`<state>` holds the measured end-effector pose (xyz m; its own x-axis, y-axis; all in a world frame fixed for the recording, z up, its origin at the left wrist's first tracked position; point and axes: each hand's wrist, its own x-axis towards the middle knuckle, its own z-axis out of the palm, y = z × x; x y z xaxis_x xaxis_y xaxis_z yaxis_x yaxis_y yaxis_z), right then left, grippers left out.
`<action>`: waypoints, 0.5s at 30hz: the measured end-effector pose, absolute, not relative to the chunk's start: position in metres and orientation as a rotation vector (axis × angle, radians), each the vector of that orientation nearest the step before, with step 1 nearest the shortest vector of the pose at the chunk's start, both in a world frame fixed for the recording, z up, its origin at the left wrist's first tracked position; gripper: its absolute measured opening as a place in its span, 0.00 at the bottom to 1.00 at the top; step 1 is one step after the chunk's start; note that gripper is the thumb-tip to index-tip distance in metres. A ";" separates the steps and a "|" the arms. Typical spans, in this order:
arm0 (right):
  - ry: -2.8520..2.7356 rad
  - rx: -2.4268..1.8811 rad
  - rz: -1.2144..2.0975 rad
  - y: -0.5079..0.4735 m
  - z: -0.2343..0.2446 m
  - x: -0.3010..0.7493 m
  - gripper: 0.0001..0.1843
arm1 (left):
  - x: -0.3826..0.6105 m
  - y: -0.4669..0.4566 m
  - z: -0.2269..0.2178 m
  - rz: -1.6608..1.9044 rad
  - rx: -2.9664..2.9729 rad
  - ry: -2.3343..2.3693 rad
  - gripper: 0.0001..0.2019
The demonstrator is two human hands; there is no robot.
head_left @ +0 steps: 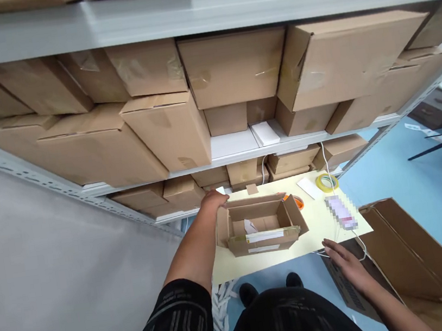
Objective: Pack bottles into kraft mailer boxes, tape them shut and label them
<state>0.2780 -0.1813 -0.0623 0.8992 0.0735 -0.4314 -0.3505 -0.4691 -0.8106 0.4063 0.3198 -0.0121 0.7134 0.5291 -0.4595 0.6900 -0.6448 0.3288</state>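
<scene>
A small open cardboard box [260, 225] stands on the pale yellow tabletop [243, 266], its flaps folded outward. White label strips mark its near side, and a crumpled white piece of paper [250, 226] lies inside. My left hand [214, 200] is closed at the box's far left corner, on the flap edge; its fingertips are partly hidden. Off the table's front edge, my right hand [346, 262] hovers with fingers stretched out and nothing in it. A blurred-out phone-like object [340, 212] with a white cable lies on the table beyond that hand.
A yellow tape roll [326, 183], an orange item [299, 202] and a white card [308, 188] lie at the table's right. Shelves [236, 155] stacked with cardboard boxes rise behind. A large open carton [424, 263] stands on the floor at right; paper strips [222, 308] lie below left.
</scene>
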 end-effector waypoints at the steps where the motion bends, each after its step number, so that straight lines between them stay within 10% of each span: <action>1: 0.225 -2.021 0.472 -0.189 -0.060 0.275 0.30 | 0.410 0.323 -0.017 -0.453 2.430 0.949 0.42; 15: -0.040 -2.006 0.460 -0.155 0.003 0.336 0.24 | 0.326 0.361 0.002 0.254 2.070 1.098 0.35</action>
